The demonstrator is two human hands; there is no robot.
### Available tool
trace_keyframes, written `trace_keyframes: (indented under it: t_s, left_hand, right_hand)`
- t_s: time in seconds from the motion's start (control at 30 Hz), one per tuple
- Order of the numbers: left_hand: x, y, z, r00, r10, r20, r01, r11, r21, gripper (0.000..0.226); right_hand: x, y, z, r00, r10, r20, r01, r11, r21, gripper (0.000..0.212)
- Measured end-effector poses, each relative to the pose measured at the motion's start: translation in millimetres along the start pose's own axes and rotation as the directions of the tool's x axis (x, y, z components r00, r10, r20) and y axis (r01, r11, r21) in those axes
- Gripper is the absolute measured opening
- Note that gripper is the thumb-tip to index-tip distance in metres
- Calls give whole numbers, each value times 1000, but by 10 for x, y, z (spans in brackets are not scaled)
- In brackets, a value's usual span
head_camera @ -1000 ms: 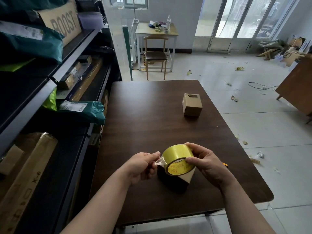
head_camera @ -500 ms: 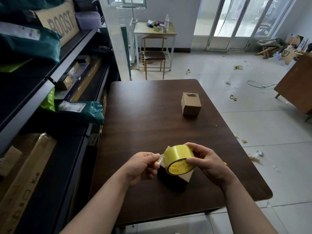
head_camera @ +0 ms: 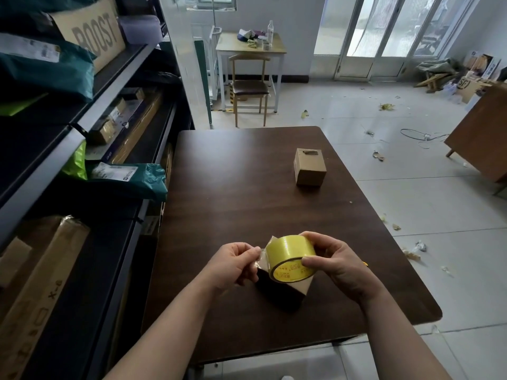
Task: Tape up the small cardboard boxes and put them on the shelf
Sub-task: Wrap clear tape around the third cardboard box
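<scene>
Over the near part of the dark wooden table (head_camera: 233, 187), my right hand (head_camera: 337, 264) grips a yellow tape roll (head_camera: 289, 257). My left hand (head_camera: 236, 263) pinches the roll's loose clear end at its left side. Under the roll stands a small cardboard box (head_camera: 299, 287), mostly hidden by the roll and my hands. A second small cardboard box (head_camera: 310, 167) stands alone on the far right part of the table. The dark shelf unit (head_camera: 115, 86) runs along the left side.
The shelves hold teal mailer bags (head_camera: 131, 178), long cardboard parcels (head_camera: 41, 292) and a box marked BOOST (head_camera: 93, 37). A small table with a chair (head_camera: 249, 89) stands beyond. Scraps litter the tiled floor on the right, near a wooden cabinet (head_camera: 482, 138).
My hands stay over the near box with the roll. The pinched tape end has shifted slightly between my left hand and the roll; the view has drifted a little.
</scene>
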State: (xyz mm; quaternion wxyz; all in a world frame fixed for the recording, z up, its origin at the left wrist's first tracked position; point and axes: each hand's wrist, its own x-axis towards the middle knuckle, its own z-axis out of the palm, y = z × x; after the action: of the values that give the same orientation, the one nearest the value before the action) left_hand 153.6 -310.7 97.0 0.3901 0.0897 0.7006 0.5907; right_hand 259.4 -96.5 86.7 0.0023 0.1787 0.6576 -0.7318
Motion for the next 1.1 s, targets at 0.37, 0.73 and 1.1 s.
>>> trace_keyframes:
  t_s: [0.37, 0.73, 1.1]
  left_hand:
    - [294, -93, 9, 934, 331, -131, -162, 724, 671, 26]
    - [755, -157, 338, 936, 309, -169, -144, 774, 617, 26]
    - [1464, -339, 398, 949, 251, -190, -76, 768, 636, 26]
  right_hand:
    - [-37, 28, 47, 995, -18, -103, 6, 992, -125, 67]
    - [2, 183, -358, 984, -26, -174, -30, 949, -314, 61]
    - [283, 467, -1103, 970, 9, -244, -120, 888, -444, 46]
